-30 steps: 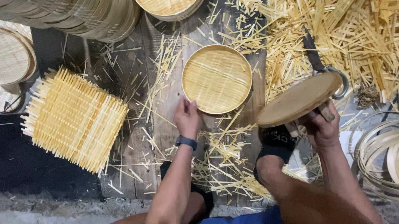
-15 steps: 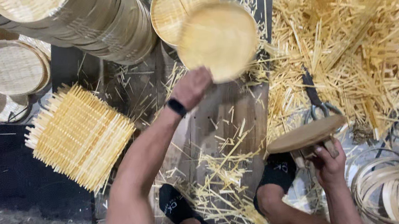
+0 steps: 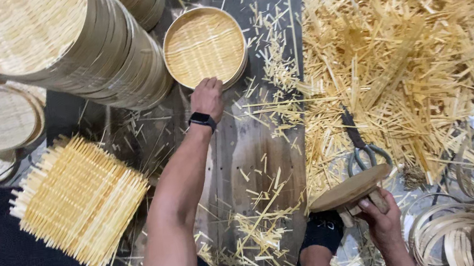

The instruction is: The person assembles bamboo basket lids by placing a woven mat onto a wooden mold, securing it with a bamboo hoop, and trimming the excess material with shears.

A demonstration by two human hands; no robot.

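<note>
Head view: left hand [image 3: 207, 97], fingers curled on the near rim of the tray [image 3: 204, 47] beside the stack [image 3: 63, 45], should set it flat; right hand [image 3: 382, 221] grips a disc [image 3: 349, 188].

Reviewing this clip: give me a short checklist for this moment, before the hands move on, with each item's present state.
1. Left hand contacts the round woven bamboo tray at its near rim: ok.
2. Tray lies flat on the dark wooden board: ok.
3. Right hand grips the round wooden disc from below: ok.
4. Dark-handled scissors lie untouched beside the disc: ok.
5. Leaning stack of round bamboo trays is stable: cannot tell.
6. Board free of bamboo offcuts: not ok, slivers litter it.
</note>
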